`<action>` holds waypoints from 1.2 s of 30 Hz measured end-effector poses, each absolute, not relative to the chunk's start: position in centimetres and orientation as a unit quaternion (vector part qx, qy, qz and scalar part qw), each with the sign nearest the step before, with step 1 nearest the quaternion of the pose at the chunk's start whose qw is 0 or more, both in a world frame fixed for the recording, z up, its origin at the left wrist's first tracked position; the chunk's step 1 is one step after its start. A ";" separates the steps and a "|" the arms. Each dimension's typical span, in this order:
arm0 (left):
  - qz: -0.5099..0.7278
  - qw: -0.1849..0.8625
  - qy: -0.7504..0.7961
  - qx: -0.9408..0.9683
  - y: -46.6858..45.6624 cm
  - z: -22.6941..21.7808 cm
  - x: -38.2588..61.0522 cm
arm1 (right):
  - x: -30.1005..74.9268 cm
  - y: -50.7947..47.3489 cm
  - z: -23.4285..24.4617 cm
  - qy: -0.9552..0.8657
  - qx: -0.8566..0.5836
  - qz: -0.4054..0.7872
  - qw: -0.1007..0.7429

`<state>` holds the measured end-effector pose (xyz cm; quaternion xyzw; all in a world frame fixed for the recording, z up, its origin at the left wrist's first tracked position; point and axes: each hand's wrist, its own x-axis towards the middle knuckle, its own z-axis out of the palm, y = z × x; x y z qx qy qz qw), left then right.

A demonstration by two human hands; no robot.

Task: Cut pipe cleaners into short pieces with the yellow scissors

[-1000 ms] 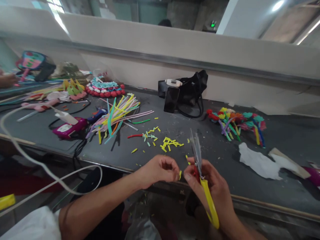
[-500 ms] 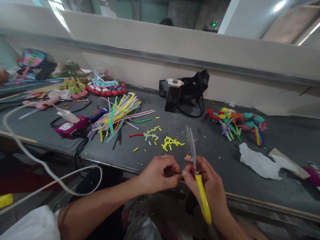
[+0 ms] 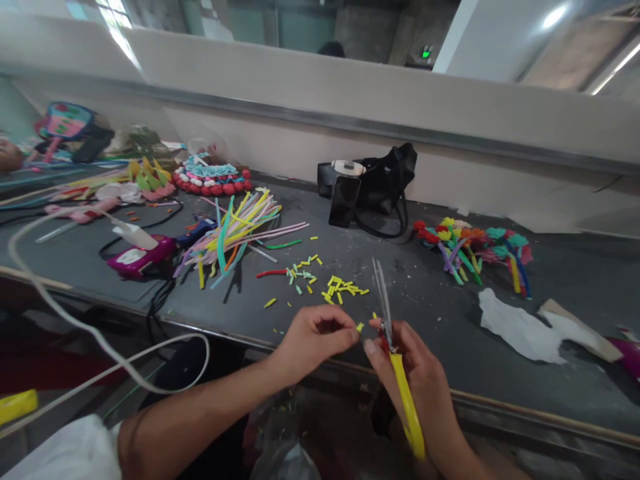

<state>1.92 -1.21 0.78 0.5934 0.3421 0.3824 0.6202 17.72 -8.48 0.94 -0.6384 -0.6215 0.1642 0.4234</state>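
My left hand (image 3: 317, 340) pinches a short yellow piece of pipe cleaner (image 3: 359, 327) between thumb and fingertips, above the table's front edge. Close beside it, my right hand (image 3: 417, 373) is wrapped round a pair of scissors (image 3: 407, 407) with a yellow handle; the blades point up and away from me and look nearly together. A small gap separates the two hands. Beyond my fingers lies a pile of short yellow pieces (image 3: 343, 289). Left of that are pale green and yellow bits (image 3: 300, 271) and a red pipe cleaner (image 3: 271, 273).
A bundle of long coloured pipe cleaners (image 3: 240, 230) lies left of centre, near a magenta device (image 3: 143, 257) with a white cable. A black bag (image 3: 390, 177) and a phone (image 3: 344, 201) stand at the back. Rightward are pipe-cleaner flowers (image 3: 470, 243) and white paper (image 3: 517, 327).
My hands have parted slightly. The left has shifted a little up and left, so the yellow piece at its fingertips now shows clearly. The scissors remain in my right hand.
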 end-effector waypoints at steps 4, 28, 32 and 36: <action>0.427 0.750 0.298 0.408 -0.5 1.1 1.8 | 18.4 -9.6 -0.7 -0.662 -0.642 0.073 0.380; 0.456 0.781 0.263 0.336 -0.5 0.1 2.8 | 19.7 -10.1 -3.3 -0.723 -0.611 -0.061 0.318; 0.458 0.781 0.264 0.332 -0.5 0.1 2.8 | 19.7 -10.2 -3.4 -0.725 -0.609 -0.063 0.315; 0.459 0.777 0.266 0.337 -0.5 0.1 2.8 | 19.8 -10.2 -4.0 -0.731 -0.602 -0.066 0.314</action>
